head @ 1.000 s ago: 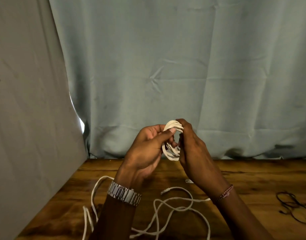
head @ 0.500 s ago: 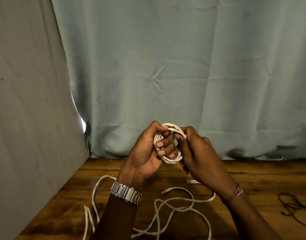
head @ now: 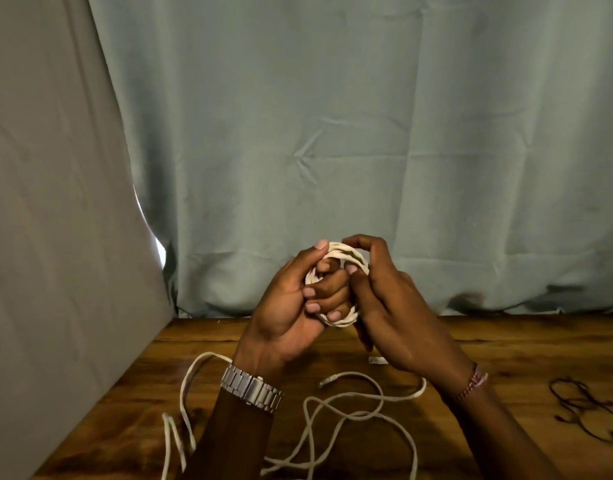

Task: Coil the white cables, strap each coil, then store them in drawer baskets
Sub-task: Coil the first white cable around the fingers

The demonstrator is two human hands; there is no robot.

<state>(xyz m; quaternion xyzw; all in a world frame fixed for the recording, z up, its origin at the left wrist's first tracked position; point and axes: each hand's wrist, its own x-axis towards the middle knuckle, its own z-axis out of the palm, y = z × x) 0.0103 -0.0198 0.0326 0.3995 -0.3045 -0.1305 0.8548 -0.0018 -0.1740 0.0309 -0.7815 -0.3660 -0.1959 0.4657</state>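
Item 1: small round coil of white cable (head: 336, 287), held above the brown wooden surface (head: 488, 344), in front of the pale green curtain (head: 332, 133). My left hand (head: 298, 303) has its fingers curled through the coil's middle and thumb on the upper rim. My right hand (head: 384, 299) pinches the same coil from the right side. No strap shows on it, so I judge it wound but unstrapped.

Item 2: loose white cable (head: 360, 407), sprawled in open loops on the surface below the coil, one plug end showing. I cannot tell whether it joins the coil or is a second cable.

Item 3: thin black ties (head: 589, 414), tangled on the surface well right of the coil. Likely the straps, untouched.

Outstanding: strapping, remaining coiling, all storage. No drawer baskets in view.
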